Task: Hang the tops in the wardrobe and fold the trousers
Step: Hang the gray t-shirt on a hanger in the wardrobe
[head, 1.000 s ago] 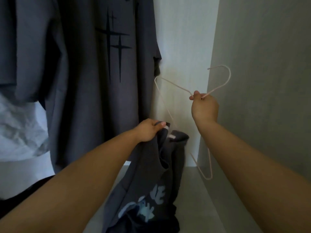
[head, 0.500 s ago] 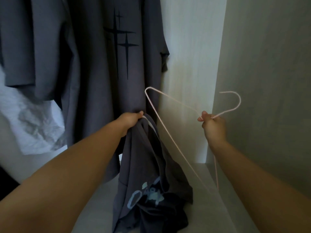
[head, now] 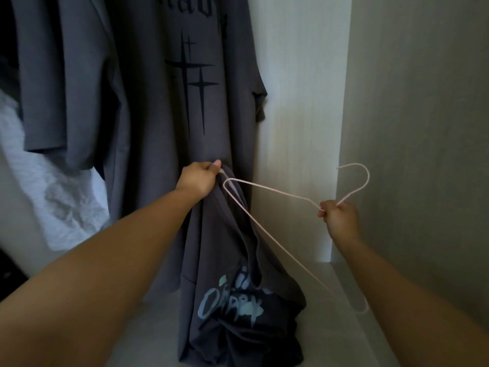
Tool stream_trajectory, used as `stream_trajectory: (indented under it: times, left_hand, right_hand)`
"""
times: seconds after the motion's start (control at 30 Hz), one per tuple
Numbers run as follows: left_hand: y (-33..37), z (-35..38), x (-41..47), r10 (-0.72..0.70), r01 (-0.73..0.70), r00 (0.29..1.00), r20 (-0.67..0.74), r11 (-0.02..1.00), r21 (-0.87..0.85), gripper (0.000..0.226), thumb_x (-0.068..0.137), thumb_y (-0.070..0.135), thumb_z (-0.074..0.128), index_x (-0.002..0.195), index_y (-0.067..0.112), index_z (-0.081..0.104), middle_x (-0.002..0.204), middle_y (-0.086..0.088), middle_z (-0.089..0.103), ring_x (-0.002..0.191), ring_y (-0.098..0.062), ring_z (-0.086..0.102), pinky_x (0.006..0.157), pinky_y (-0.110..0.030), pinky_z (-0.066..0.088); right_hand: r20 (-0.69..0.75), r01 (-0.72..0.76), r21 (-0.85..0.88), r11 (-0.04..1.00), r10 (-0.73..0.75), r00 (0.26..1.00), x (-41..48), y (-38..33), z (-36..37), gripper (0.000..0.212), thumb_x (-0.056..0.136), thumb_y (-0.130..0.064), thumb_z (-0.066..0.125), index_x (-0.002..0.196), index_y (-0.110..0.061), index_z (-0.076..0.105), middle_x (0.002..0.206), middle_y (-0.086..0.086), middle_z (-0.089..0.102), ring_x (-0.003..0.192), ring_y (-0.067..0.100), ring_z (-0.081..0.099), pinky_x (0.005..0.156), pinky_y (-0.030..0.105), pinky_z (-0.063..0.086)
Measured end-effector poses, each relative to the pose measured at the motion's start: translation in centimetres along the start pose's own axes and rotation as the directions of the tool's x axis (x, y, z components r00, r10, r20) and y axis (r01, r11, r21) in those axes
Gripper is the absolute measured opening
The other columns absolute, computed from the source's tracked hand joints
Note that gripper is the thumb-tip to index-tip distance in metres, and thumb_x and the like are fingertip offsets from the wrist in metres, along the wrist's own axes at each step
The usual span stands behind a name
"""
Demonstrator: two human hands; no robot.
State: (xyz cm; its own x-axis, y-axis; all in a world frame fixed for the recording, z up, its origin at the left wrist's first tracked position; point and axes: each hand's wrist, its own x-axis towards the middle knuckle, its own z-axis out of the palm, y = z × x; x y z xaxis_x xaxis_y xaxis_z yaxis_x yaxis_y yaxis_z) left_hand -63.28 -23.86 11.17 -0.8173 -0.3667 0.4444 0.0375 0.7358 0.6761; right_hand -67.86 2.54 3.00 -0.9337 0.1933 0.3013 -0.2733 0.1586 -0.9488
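Dangling from the curled left fingers (head: 211,166) is the grey top (head: 219,260); right fingers (head: 326,209) grip the hanger (head: 264,187).

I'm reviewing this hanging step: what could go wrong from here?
The hanger, held by the right hand, has its tip beside the fabric the left hand grips; it could snag instead of entering the neck. The printed top lies heaped on the wardrobe floor, so it may hang twisted.

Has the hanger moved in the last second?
Yes: the hanger has dropped further below the hung shirt's sleeve, its end nearing the left hand.
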Motion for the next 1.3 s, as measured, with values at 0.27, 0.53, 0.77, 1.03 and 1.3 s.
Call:
stream_trajectory:
  times: [0.27, 0.53, 0.77, 1.03, 1.3]
  left_hand:
    - [0.9, -1.4, -1.1, 0.538, -0.547, 0.831, 0.141, 0.745, 0.381, 0.033, 0.099, 0.036, 0.043, 0.089, 0.017, 0.068, 0.083, 0.004, 0.058, 0.085, -0.019, 0.058, 0.076, -0.036, 0.046]
    - [4.2, 0.4, -2.1, 0.567, -0.569, 0.822, 0.054, 0.814, 0.121, 0.041, 0.098, 0.034, 0.047, 0.064, 0.011, 0.049, 0.056, 0.001, 0.046, 0.061, -0.015, 0.048, 0.065, -0.036, 0.039]
    - [2.5, -0.4, -2.5, 0.253, -0.354, 0.868, 0.426, 0.919, 0.174, 0.04, 0.097, 0.046, 0.041, 0.091, 0.022, 0.073, 0.094, 0.005, 0.069, 0.097, -0.007, 0.059, 0.086, -0.02, 0.041]
    - [0.6, -3.0, -2.5, 0.281, -0.463, 0.869, 0.407, 0.753, 0.469, 0.037, 0.088, 0.058, 0.049, 0.106, 0.029, 0.065, 0.098, 0.006, 0.068, 0.096, -0.014, 0.06, 0.086, -0.035, 0.048]
    - [1.3, -2.7, -2.9, 0.343, -0.501, 0.852, 0.396, 0.754, 0.424, 0.034, 0.093, 0.046, 0.049, 0.088, 0.017, 0.066, 0.077, 0.004, 0.059, 0.082, -0.014, 0.056, 0.071, -0.03, 0.042]
  right_hand:
    - [0.07, 0.191, -0.103, 0.976, -0.185, 0.98, 1.0, -2.3, 0.8, 0.037, 0.085, -0.008, 0.052, 0.048, -0.015, 0.055, 0.049, 0.008, 0.048, 0.051, 0.023, 0.044, 0.056, 0.03, 0.033]
    - [0.272, 0.43, -0.378, 0.82, -0.346, 0.898, -0.3, -4.8, 3.4, 0.042, 0.088, -0.026, 0.047, 0.048, -0.016, 0.038, 0.078, 0.025, 0.06, 0.079, 0.038, 0.057, 0.061, 0.03, 0.032]
    - [0.226, 0.226, -0.153, 0.962, -0.188, 0.956, -0.1, -5.3, 4.9, 0.029, 0.061, -0.038, 0.041, 0.048, -0.013, 0.047, 0.055, 0.011, 0.047, 0.064, 0.032, 0.051, 0.063, 0.042, 0.043]
    - [0.16, 0.038, -0.035, 0.999, -0.032, 0.987, 2.1, -3.8, 5.0, 0.035, 0.088, -0.016, 0.052, 0.054, -0.008, 0.05, 0.054, 0.009, 0.047, 0.054, 0.025, 0.044, 0.055, 0.032, 0.031]
    - [0.178, 0.12, -0.065, 0.991, -0.107, 0.978, 2.7, -4.2, 6.5, 0.036, 0.086, -0.021, 0.053, 0.051, -0.012, 0.05, 0.05, 0.007, 0.048, 0.065, 0.029, 0.049, 0.063, 0.035, 0.036]
